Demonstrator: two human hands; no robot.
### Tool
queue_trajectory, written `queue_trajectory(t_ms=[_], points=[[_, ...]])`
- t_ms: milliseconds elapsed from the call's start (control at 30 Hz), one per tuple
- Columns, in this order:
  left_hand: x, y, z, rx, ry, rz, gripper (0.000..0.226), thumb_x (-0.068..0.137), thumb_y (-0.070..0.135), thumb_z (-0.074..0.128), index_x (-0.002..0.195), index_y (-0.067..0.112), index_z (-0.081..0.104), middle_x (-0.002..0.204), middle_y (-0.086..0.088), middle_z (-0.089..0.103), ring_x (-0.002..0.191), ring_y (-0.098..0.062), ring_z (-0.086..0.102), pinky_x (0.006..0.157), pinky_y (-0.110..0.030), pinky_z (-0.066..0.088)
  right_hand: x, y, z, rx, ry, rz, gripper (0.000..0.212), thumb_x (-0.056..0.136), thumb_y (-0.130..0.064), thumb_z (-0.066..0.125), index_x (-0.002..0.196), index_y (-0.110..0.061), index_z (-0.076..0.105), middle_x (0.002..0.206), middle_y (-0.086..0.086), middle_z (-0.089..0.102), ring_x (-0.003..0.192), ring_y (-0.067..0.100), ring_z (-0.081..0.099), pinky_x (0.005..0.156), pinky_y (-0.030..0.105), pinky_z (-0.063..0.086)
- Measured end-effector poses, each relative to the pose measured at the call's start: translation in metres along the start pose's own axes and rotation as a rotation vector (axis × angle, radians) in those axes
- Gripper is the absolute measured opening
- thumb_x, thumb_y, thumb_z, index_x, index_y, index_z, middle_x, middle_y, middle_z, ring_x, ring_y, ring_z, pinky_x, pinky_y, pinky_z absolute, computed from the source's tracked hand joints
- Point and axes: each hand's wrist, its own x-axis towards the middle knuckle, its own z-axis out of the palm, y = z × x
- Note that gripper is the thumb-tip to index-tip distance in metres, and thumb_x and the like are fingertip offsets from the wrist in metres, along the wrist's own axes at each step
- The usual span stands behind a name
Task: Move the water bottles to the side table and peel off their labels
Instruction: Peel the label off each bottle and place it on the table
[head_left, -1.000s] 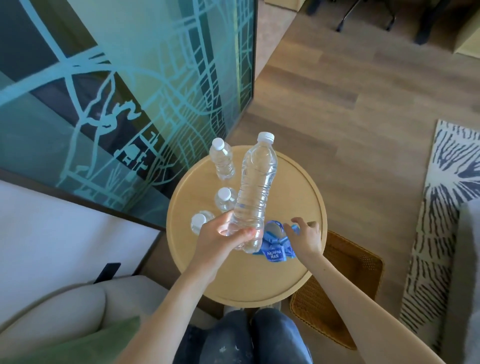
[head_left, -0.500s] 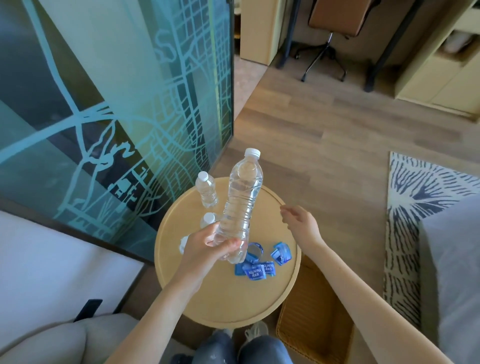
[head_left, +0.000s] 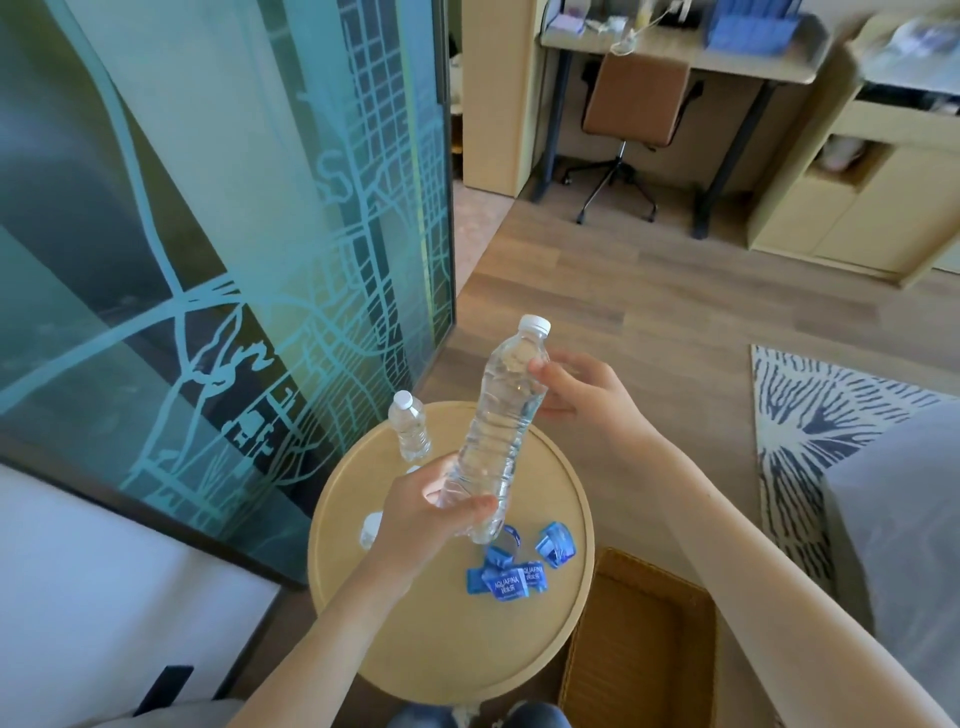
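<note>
Our left hand (head_left: 415, 512) grips the bare bottle (head_left: 498, 431) by its base above the side table (head_left: 457, 649). Our right hand (head_left: 587, 395) pinches its shoulder.

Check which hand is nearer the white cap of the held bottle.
Right. The right hand has its thumb on the shoulder of the bottle, just below the cap; the left hand grips the base, at the end far from the cap.
</note>
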Motion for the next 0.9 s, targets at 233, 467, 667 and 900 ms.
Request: queue_trajectory(t_ms=[233, 467, 667, 900], points=[[0.008, -0.017, 0.003, 0.173, 0.023, -0.035, 0.055, 0.064, 0.043, 0.081, 0.118, 0.04, 0.067, 0.113, 0.009, 0.073, 0.111, -0.001, 0.064, 0.099, -0.03, 0.048, -0.001, 0.011, 0.002, -0.129, 0.083, -0.061, 0.031, 0.078, -0.022, 0.087, 0.105, -0.012, 0.074, 0.101, 0.014, 0.077, 0.094, 0.027, 0.075, 0.082, 0.043, 0.062], [0.019, -0.054, -0.002, 0.601, 0.03, 0.145, 0.061, 0.087, 0.047, 0.066, 0.142, 0.025, 0.049, 0.137, 0.019, 0.052, 0.125, -0.001, 0.049, 0.102, -0.02, 0.037, -0.008, 0.042, 0.008, -0.228, 0.158, -0.176, 0.052, 0.063, -0.027, 0.094, 0.108, -0.03, 0.068, 0.099, -0.01, 0.077, 0.088, 0.01, 0.075, 0.076, 0.03, 0.062], [0.021, -0.073, -0.011, 1.221, 0.039, 0.481, 0.034, 0.088, 0.02, 0.072, 0.117, 0.003, 0.068, 0.108, -0.009, 0.071, 0.096, -0.031, 0.068, 0.082, -0.038, 0.057, -0.004, 0.073, 0.004, -0.354, 0.274, -0.189, 0.058, 0.063, -0.03, 0.094, 0.111, -0.033, 0.061, 0.1, -0.015, 0.07, 0.095, 0.01, 0.068, 0.083, 0.035, 0.059], [0.026, -0.119, -0.005, 1.28, 0.0, 0.519, 0.044, 0.096, 0.035, 0.047, 0.12, 0.002, 0.065, 0.115, -0.011, 0.068, 0.106, -0.03, 0.064, 0.09, -0.041, 0.055, 0.016, 0.135, 0.001, -0.437, 0.267, -0.129, 0.064, 0.062, -0.035, 0.092, 0.115, -0.039, 0.056, 0.104, -0.022, 0.065, 0.098, 0.003, 0.063, 0.077, 0.013, 0.049]])
